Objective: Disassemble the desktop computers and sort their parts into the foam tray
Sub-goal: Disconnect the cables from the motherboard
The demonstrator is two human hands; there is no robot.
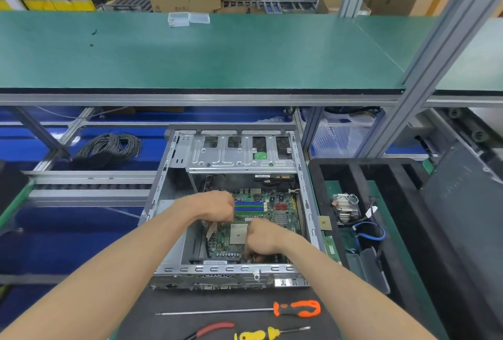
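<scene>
An open grey desktop case point(174, 269) lies in front of me with its green motherboard point(275, 207) exposed. Both hands are inside the case. My left hand point(215, 206) has its fingers curled down at the board's left edge, beside the blue and green memory slots point(249, 207). My right hand point(262, 239) curls its fingers at the board's near edge, just right of the white processor socket point(238, 233). What either hand holds is hidden. The black foam tray point(408, 203) stands to the right and holds a heatsink point(345, 207), a blue cable point(373, 233) and a processor chip point(324, 223).
An orange-handled screwdriver point(298, 308), a yellow-handled screwdriver point(269, 333) and red-handled pliers point(215, 328) lie on the black mat near me. A coil of grey cable point(109, 149) sits at the left. A green shelf point(190, 54) overhangs the bench. A dark panel point(462, 198) leans at the right.
</scene>
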